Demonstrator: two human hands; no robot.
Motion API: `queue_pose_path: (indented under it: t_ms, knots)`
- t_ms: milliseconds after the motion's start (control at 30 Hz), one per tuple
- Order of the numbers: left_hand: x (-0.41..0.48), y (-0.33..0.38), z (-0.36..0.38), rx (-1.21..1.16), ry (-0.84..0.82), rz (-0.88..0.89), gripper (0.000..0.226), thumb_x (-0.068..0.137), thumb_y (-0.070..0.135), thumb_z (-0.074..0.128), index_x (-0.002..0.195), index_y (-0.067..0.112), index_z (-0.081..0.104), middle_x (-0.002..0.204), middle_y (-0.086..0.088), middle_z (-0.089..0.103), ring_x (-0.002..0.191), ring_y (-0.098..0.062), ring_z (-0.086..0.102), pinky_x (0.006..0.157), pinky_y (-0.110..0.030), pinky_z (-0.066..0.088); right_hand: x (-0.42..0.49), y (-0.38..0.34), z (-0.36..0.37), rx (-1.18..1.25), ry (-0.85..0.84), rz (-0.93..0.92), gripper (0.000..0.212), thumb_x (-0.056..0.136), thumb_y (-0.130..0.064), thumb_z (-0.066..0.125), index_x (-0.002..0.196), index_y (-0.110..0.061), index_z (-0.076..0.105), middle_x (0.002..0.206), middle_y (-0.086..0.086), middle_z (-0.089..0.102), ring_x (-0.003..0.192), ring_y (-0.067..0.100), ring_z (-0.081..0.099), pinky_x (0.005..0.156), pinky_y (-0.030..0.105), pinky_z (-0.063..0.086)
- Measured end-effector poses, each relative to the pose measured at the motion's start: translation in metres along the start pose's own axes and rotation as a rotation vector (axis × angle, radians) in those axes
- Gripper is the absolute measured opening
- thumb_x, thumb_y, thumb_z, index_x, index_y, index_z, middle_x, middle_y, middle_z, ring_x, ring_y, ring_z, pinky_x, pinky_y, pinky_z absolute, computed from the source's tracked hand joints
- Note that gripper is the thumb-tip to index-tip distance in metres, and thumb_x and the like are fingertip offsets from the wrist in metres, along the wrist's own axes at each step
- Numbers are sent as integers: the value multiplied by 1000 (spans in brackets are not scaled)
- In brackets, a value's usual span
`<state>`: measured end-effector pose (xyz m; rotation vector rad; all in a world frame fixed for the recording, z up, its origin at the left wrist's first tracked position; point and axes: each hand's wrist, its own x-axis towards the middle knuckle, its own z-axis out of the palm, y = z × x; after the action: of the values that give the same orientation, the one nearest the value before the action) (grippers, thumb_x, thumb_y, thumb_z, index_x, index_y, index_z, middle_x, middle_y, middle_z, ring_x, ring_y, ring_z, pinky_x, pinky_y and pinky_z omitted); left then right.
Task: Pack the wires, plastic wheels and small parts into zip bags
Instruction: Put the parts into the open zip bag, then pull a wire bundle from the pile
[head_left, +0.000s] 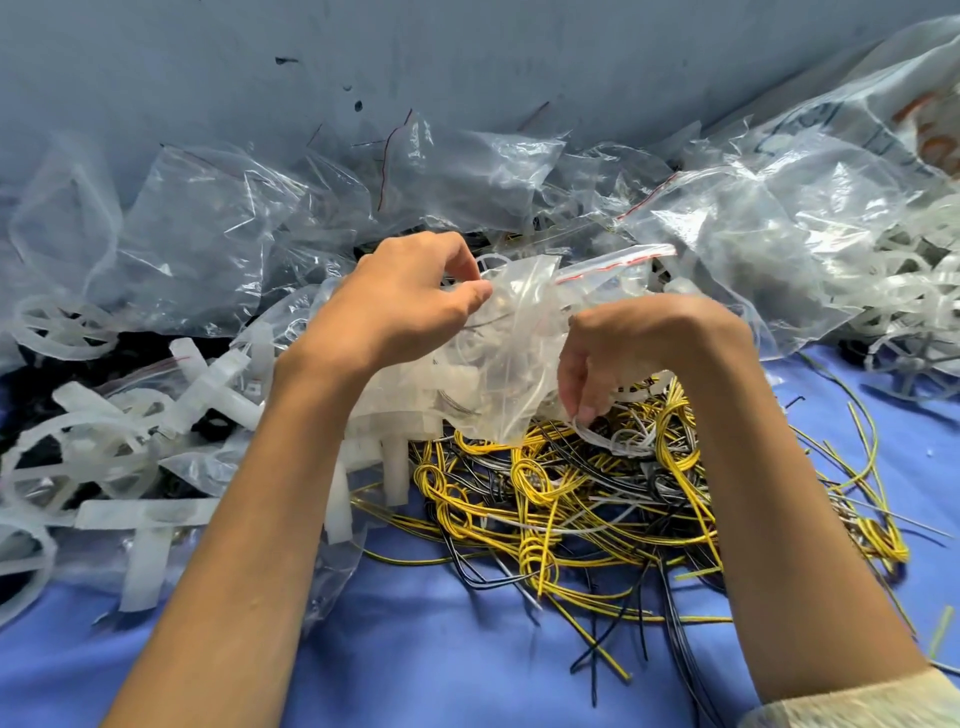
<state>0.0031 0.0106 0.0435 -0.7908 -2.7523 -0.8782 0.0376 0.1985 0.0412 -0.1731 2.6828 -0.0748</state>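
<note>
Holding a clear zip bag (514, 358) up between both hands, over the middle of the blue counter (441, 649). Pinching its upper left edge with the left hand (405, 296), thumb pressed toward the curled fingers (462, 262). Gripping its near right edge with the right hand (639, 353), that hand's fingers (582, 397) curled downward and nipping the plastic along with what looks like a thin white strand. Inside the bag, pale plastic pieces and some thin wire, hard to tell apart through the crumpled film. At its far right end, a red zip strip (615, 262), sealed or not impossible to tell.

Directly below the bag and to its near right, a tangled heap of yellow, black and white wires (571, 499) on the counter, with loose strands trailing right. To the left, against the bag, a pile of white plastic parts (208, 384), with plastic wheels (62, 327) at the far left edge and more of them at the far right. Along the grey wall (467, 62), a drift of empty clear bags (234, 228) and, on the right, one large clear sack (779, 218). At the near right corner, a pale sleeve (857, 701).
</note>
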Motion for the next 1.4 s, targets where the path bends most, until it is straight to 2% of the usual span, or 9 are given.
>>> queue_pose_path:
  t_ms: [100, 233, 367, 533, 667, 800, 1000, 1167, 1400]
  knots:
    - [-1, 1, -1, -26, 6, 8, 10, 92, 38, 56, 92, 27, 57, 86, 11, 52, 88, -17, 51, 80, -34, 42, -10, 4, -8, 42, 123, -48, 18, 83, -20, 71, 74, -34, 64, 79, -17, 64, 81, 6, 59, 75, 27, 48]
    - [-2, 7, -5, -112, 69, 38, 10, 92, 34, 58, 94, 25, 58, 74, 20, 49, 71, -10, 51, 73, -32, 44, -27, 12, -20, 392, 402, -188, 17, 85, -5, 67, 79, -21, 65, 73, -6, 72, 69, 4, 69, 70, 24, 53]
    - [-4, 17, -6, -151, 123, 95, 10, 92, 36, 57, 95, 26, 57, 83, 20, 51, 73, -1, 52, 71, -26, 39, -28, 10, -23, 682, 638, -231, 20, 85, 1, 63, 75, -16, 63, 66, 3, 71, 64, 16, 71, 68, 36, 59]
    - [-4, 28, 0, -108, 43, 76, 26, 88, 56, 49, 87, 32, 58, 89, 14, 42, 77, 1, 46, 76, -27, 36, -22, 5, -27, 913, 833, -160, 26, 87, 4, 53, 78, -17, 65, 66, 5, 68, 62, 14, 70, 55, 23, 55]
    - [-5, 34, 7, -65, -1, 31, 25, 76, 66, 59, 73, 40, 59, 91, 10, 42, 85, -11, 47, 78, -30, 41, -24, 4, -29, 1034, 845, -157, 25, 90, 4, 50, 84, -14, 66, 75, 11, 67, 63, 12, 69, 58, 23, 55]
    - [-5, 33, 14, -38, 31, 14, 34, 70, 63, 68, 89, 37, 62, 89, 12, 41, 93, -15, 50, 84, -34, 46, -27, 4, -31, 1080, 823, -176, 22, 92, 2, 51, 85, -13, 66, 75, 10, 66, 62, 10, 68, 62, 26, 57]
    - [-5, 35, 23, -45, 62, 34, 13, 78, 49, 70, 85, 40, 63, 94, 6, 43, 92, -16, 50, 84, -36, 47, -34, 3, -30, 961, 771, -235, 23, 90, 0, 56, 84, -17, 70, 75, 2, 67, 71, 9, 69, 62, 26, 58]
    - [-4, 35, 25, -110, 76, 37, 13, 82, 42, 69, 78, 35, 60, 93, 8, 44, 92, -14, 49, 80, -31, 41, -44, 6, -32, 916, 709, -327, 16, 91, -7, 60, 88, -18, 72, 95, 2, 67, 85, 12, 71, 74, 30, 60]
    - [-2, 35, 25, -117, 206, 80, 9, 90, 28, 64, 93, 19, 63, 101, 5, 45, 98, -15, 49, 85, -32, 42, -53, 8, -32, 838, 608, -492, 17, 85, -6, 66, 94, -18, 73, 112, 2, 66, 91, 17, 70, 75, 25, 58]
